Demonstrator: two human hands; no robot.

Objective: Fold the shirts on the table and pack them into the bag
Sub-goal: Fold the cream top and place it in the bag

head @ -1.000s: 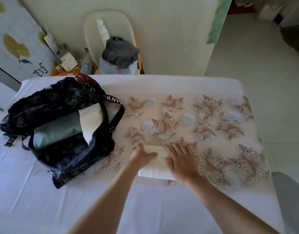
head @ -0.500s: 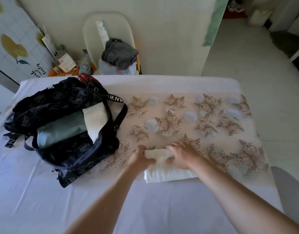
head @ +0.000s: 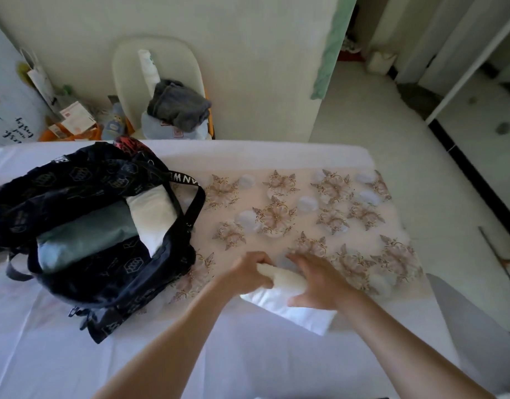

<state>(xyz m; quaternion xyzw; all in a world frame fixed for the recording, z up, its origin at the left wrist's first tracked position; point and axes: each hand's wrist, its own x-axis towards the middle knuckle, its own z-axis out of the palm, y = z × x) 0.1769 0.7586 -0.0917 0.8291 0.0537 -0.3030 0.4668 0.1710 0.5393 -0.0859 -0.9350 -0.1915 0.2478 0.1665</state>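
Note:
A folded white shirt [head: 294, 309] lies near the table's front edge, its far end rolled up toward me. My left hand [head: 248, 276] grips the left end of that roll. My right hand [head: 320, 283] rests on the roll's right end with fingers spread and curved over it. A black patterned bag [head: 84, 226] stands open at the left. Inside it lie a rolled grey-green shirt [head: 86, 240] and a rolled white shirt [head: 153, 214].
The table [head: 248, 355] carries a white sheet and a floral cloth [head: 320, 214] on its right half. Behind it a white chair [head: 158, 73] holds a grey garment [head: 179, 105]. Boxes and bags [head: 75, 122] crowd the far left. Open floor lies to the right.
Both hands went from pressing flat on the folded shirt to lifting its far edge and rolling it toward me. The shirt has shifted slightly right and now sits askew.

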